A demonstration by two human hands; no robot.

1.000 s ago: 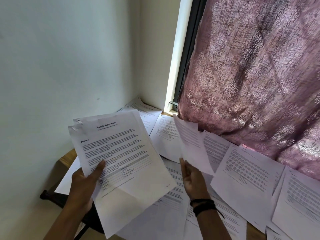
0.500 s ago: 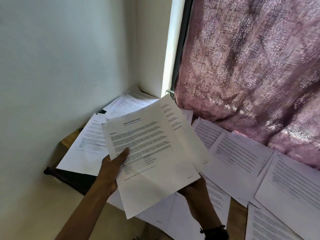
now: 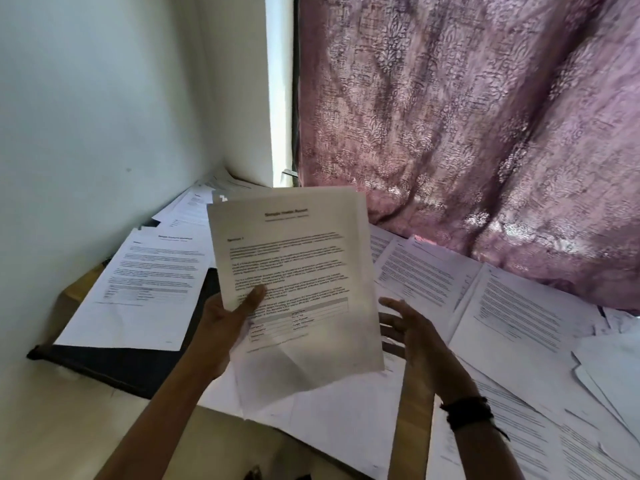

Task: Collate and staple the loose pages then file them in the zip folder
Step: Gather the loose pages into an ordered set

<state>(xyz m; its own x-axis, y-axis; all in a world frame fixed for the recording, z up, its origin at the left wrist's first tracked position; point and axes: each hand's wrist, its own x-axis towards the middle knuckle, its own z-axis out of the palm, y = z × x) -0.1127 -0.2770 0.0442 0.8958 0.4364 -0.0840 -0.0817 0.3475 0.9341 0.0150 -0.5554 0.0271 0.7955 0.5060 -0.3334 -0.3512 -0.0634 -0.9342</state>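
Observation:
My left hand [image 3: 223,327] holds a small stack of printed pages [image 3: 294,271] upright above the table, thumb on the front sheet near its lower left edge. The top sheet carries a heading, text blocks and a small table. My right hand [image 3: 412,337] hovers just right of the stack's lower edge with fingers spread, apart from the paper; a dark band sits on that wrist. Many loose printed pages [image 3: 512,306] lie spread over the table. A dark flat folder [image 3: 138,362] lies at the table's left edge, partly under a page [image 3: 145,289].
A white wall [image 3: 86,133] closes off the left side. A pink patterned curtain [image 3: 467,133] hangs behind the table on the right, its hem touching the pages. A strip of wooden tabletop [image 3: 83,282] shows at the left corner.
My right hand brought a loose page to the stack and has let go; it now hovers beside it. The stack stands more upright. The view shifted left, showing the dark folder.

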